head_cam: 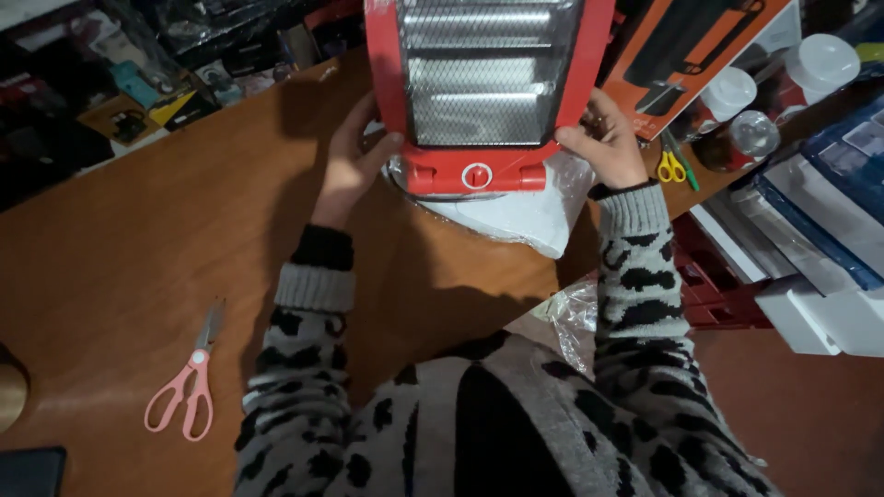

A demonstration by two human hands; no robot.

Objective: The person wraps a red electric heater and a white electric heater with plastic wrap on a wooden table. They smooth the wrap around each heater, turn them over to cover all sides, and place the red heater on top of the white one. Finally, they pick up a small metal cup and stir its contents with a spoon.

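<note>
Head cam is looking straight down at a brown wooden table (120, 248) with a red electric heater (483, 92) standing upright near the far edge, its metal grille facing the camera. Both hands are on it: the left hand (354, 166) is curled around the heater's left edge down low, thumb on the front, and the right hand (603, 143) grips the right edge the same way, fingers wrapped behind. The heater's white base (516, 216) is wrapped in clear plastic. A pair of pink scissors (189, 387) lies closed on the table well off to the left, nearer the person. Small yellow scissors (672, 166) lie just beside the right hand, next to an orange box (700, 46).
</note>
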